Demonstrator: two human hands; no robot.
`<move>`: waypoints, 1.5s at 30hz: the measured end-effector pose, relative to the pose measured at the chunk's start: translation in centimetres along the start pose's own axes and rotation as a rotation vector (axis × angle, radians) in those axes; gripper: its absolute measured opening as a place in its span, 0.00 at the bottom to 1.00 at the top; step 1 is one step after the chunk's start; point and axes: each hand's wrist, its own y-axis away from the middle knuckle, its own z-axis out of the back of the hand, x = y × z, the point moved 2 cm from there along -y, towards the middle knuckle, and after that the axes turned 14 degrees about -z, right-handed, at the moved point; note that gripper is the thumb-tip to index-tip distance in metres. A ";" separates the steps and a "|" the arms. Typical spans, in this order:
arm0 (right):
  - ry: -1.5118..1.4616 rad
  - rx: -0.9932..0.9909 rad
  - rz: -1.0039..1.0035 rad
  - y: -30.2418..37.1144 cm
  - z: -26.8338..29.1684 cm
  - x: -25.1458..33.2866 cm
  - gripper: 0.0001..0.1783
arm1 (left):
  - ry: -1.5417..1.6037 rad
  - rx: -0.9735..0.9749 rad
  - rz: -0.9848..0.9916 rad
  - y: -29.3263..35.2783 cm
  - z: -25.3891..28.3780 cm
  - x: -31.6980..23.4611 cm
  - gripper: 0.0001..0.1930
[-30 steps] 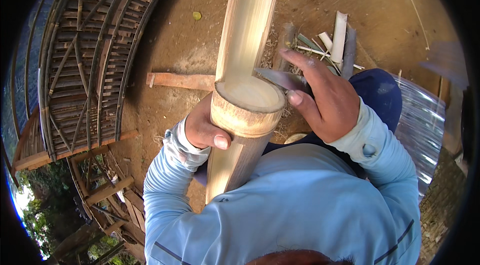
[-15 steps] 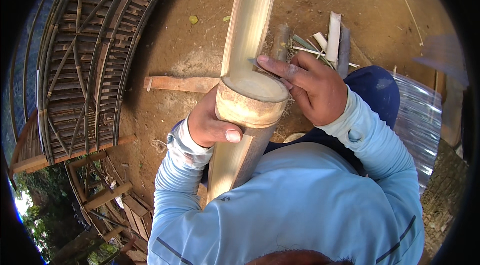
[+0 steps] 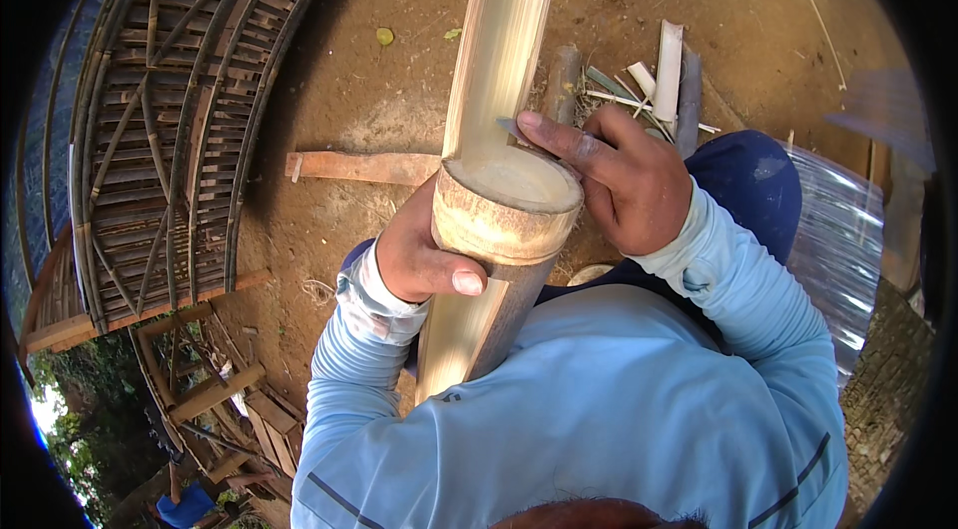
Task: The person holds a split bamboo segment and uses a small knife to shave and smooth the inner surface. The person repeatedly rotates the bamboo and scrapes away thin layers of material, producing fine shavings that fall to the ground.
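A thick bamboo section stands tilted in front of my chest, with a pale inner wall at its top end. From its far rim rises a long curved strip of the same bamboo, pale inside. Low on the near side, a flat cut face shows bare wood. My left hand wraps the section from the left, thumb across its front. My right hand is closed on a thin grey blade, index finger stretched along it. The blade's tip meets the strip's inner face just above the rim; its handle is hidden.
Split bamboo pieces and thin slivers lie on the dirt floor beyond my right hand. A wooden board lies left of the bamboo. A slatted bamboo structure stands at left; clear corrugated sheeting is at right.
The bamboo has tipped slightly to the right along with my left hand. My right hand and blade have barely shifted. Something blue beside an arm has come into view at the lower left.
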 end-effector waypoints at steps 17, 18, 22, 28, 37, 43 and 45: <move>-0.006 -0.001 0.037 -0.2 -0.4 -0.4 0.43 | 0.026 -0.005 -0.006 0.3 0.1 0.0 0.59; 0.013 -0.019 0.031 0.0 -0.6 -0.5 0.42 | 0.025 -0.006 -0.002 0.3 0.1 0.1 0.59; 0.013 -0.040 0.017 0.1 -0.8 -0.1 0.41 | 0.027 -0.019 0.012 0.3 0.1 0.1 0.59; 0.032 -0.070 0.021 0.0 -1.0 0.1 0.40 | 0.005 -0.002 -0.011 0.5 0.5 0.2 0.57; 0.106 -0.123 0.026 -0.3 -1.2 -0.1 0.43 | -0.012 -0.002 -0.005 0.6 0.6 -0.1 0.58; 0.104 -0.153 0.029 -1.5 -0.8 -0.4 0.40 | -0.034 -0.005 -0.008 0.6 0.6 0.0 0.58; 0.133 -0.181 0.051 -1.5 -0.8 -0.3 0.39 | -0.019 -0.003 -0.018 0.5 0.6 0.0 0.58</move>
